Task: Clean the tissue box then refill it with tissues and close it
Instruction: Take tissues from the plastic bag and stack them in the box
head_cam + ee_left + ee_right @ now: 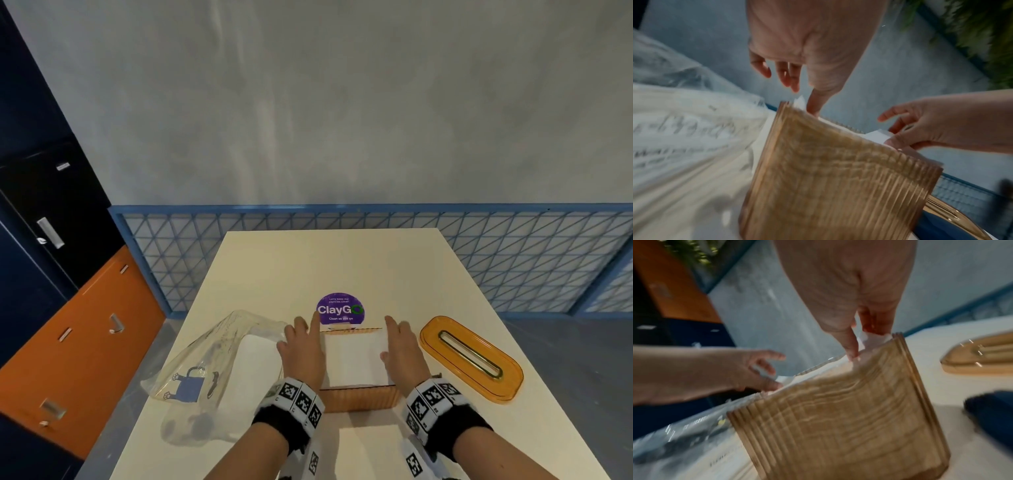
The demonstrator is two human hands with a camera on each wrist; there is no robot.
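**Tissue box getting stuffed, lid still off**

The tissue box, amber ribbed plastic, is sitting mid-table. The left hand and right hand are tucking the white tissues down inside, fingers straight along either side of the stack. Refill's looking nearly done. The oval slotted lid is lying off to the right, so closing is still pending. A crinkly clear bag is slumping on the left.

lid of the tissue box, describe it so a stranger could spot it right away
On the cream table, look right of the ribbed amber box that both hands are filling. The lid lies flat and apart there: an amber oval, the only piece with a long slot.
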